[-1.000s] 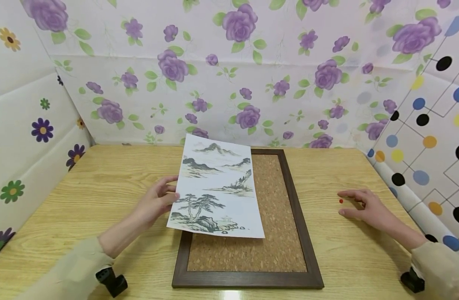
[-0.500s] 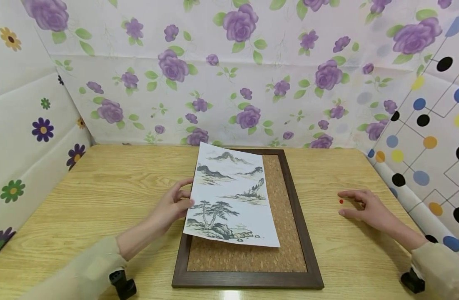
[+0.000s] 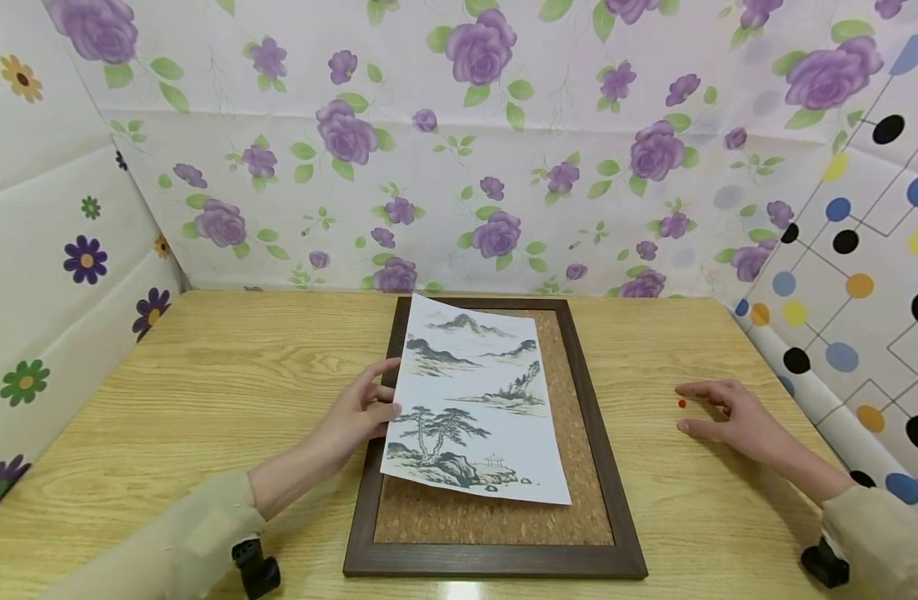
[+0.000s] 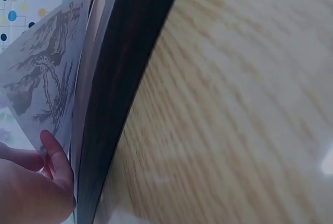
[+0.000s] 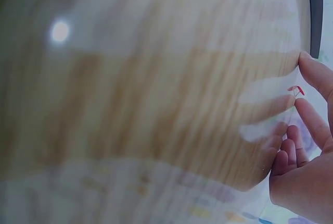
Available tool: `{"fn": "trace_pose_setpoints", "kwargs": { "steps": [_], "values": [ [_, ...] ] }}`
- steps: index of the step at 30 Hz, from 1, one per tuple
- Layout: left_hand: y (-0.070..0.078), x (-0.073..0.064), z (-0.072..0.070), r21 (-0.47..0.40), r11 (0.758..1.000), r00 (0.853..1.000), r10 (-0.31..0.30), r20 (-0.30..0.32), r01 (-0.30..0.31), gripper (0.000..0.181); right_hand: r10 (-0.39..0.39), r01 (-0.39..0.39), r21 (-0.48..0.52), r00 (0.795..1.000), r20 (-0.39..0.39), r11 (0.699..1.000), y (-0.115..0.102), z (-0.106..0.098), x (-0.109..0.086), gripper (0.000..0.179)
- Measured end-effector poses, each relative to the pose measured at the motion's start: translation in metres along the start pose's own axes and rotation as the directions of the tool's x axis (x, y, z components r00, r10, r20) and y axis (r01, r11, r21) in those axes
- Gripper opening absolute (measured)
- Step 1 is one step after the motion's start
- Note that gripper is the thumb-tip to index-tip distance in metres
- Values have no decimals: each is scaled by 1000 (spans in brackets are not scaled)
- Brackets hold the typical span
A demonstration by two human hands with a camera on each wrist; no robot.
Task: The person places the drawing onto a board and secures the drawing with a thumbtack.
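Observation:
My left hand (image 3: 357,415) pinches the left edge of a sheet of paper (image 3: 459,392) printed with an ink landscape of mountains and pine trees. The sheet lies slightly tilted over a dark-framed cork board (image 3: 496,525), covering much of its middle and part of its left rail. From the left wrist, thumb and fingers (image 4: 54,156) show at the paper's edge, close beside the frame. Away to the right, my right hand (image 3: 736,417) rests by a small red thumbtack (image 3: 682,403). Its thumb and index finger are spread either side of the tack, holding nothing; the other fingers curl loosely.
The board lies on a glossy wooden table (image 3: 234,367). A floral sheet (image 3: 421,150) hangs behind it, with patterned sheets at the left (image 3: 69,250) and right (image 3: 856,283). A black wrist camera (image 3: 255,568) sits below the left sleeve.
The left hand has carried the paper rightward and a little toward me, lower over the cork board. The right hand and the thumbtack have stayed where they were.

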State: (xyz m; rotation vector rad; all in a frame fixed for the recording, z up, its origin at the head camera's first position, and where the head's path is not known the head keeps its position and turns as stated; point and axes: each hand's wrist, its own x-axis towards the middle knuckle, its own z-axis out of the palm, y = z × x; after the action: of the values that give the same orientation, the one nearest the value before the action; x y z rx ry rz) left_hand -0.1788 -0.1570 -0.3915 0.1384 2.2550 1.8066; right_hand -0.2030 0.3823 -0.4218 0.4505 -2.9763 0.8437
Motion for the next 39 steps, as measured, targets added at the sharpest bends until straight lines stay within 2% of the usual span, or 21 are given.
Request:
{"fn": "trace_pose_setpoints", "kwargs": {
  "steps": [13, 26, 33, 39],
  "values": [
    [1, 5, 9, 46, 999, 1000, -12, 18, 11, 66, 1, -1, -4, 1000, -11, 1000, 2, 1, -1, 54],
    [-1, 10, 13, 134, 991, 1000, 0, 11, -2, 63, 15, -15, -19, 1000, -5, 1000, -2, 0, -2, 53],
    [1, 12, 14, 165, 986, 1000, -16, 8, 15, 63, 31, -31, -18, 999, -24, 999, -4, -2, -3, 46],
    [2, 11, 15, 196, 981, 1000, 0, 28, -5, 63, 50, -51, -19, 998, -39, 999, -5, -1, -1, 41]
  ]
}}
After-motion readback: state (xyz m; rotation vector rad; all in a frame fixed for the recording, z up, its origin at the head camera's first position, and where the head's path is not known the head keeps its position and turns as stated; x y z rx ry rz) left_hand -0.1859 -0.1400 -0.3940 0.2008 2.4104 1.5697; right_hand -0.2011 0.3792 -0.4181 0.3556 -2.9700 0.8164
